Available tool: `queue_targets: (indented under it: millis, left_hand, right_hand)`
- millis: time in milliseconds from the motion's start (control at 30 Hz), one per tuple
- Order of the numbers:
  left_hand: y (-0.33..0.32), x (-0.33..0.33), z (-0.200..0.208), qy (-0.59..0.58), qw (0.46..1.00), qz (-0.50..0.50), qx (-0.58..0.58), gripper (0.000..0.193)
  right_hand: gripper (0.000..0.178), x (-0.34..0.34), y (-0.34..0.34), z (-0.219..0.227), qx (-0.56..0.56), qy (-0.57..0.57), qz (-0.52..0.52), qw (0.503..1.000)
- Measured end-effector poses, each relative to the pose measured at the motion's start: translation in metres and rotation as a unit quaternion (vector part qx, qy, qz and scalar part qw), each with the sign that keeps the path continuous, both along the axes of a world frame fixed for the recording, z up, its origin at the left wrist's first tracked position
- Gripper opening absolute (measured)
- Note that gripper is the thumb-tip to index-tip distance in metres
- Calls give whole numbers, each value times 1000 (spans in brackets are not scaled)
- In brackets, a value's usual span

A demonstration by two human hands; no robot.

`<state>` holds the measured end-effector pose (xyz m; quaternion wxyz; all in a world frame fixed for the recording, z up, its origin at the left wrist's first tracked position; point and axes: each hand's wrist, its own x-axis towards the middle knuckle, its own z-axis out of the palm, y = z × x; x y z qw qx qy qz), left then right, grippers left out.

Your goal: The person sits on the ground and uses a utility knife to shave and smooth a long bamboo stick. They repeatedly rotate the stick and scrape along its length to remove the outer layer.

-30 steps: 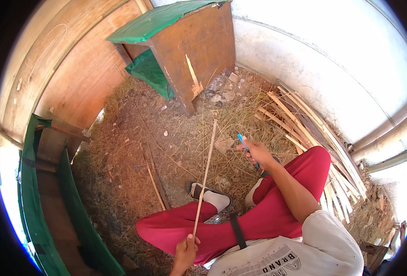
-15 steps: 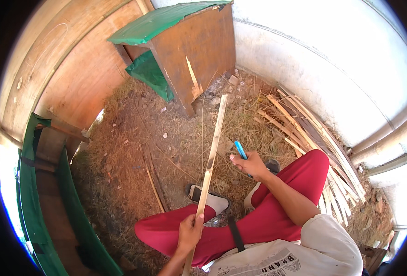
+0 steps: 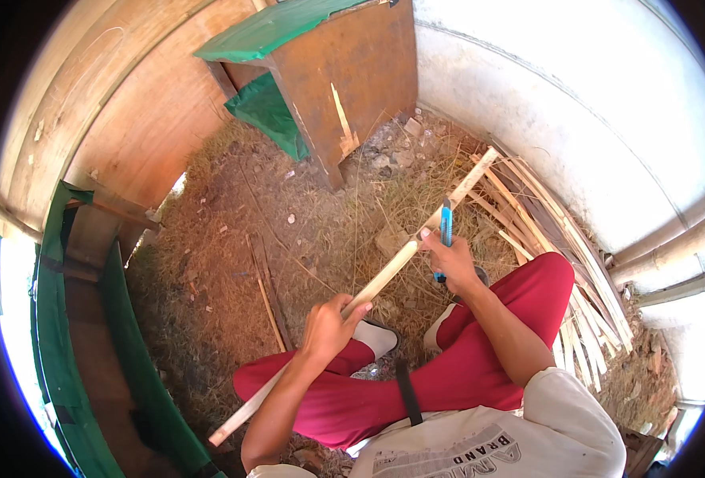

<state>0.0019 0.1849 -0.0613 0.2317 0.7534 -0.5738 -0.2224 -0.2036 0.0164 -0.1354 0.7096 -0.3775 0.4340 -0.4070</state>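
A long, pale bamboo strip (image 3: pixel 388 277) slants across my lap, from low on the left up to the far right. My left hand (image 3: pixel 327 331) is wrapped around it below its middle. In my right hand (image 3: pixel 453 263) is a blue utility knife (image 3: pixel 446 225), its dark tip pointing away from me. The right thumb lies against the strip near a dark node, and the knife crosses beside the strip there. Whether the blade touches the bamboo cannot be made out.
A pile of split strips (image 3: pixel 579 271) lies right of my bent knee. Ahead stands a brown wooden cabinet (image 3: pixel 352 80) with a green cover and splintered side. A green-edged wooden frame (image 3: pixel 90 319) is at left. Thin sticks (image 3: pixel 266 295) lie on the dry-grass ground.
My left hand has risen and the bamboo strip has swung from nearly upright to a rightward slant. The right hand with the utility knife has come up against the strip.
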Motion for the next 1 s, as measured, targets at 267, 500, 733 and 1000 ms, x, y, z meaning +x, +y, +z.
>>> queue_targets:
  millis: [267, 500, 733, 1000]
  left_hand:
    - [-35, -5, -5, -142, 977, -89, -129, 39]
    - [-48, -28, 1, -227, 940, -76, -244, 29]
    - [-60, -30, -21, -265, 882, -64, -385, 10]
    - [-66, -25, -34, -252, 844, -135, -454, 11]
  right_hand:
    - [31, -3, -3, 6, 45, -52, -77, 995]
    - [30, -7, -6, 9, 37, -62, -139, 988]
    - [30, -8, -6, 6, 39, -79, -153, 984]
    - [29, -9, -6, 7, 54, -80, -174, 980]
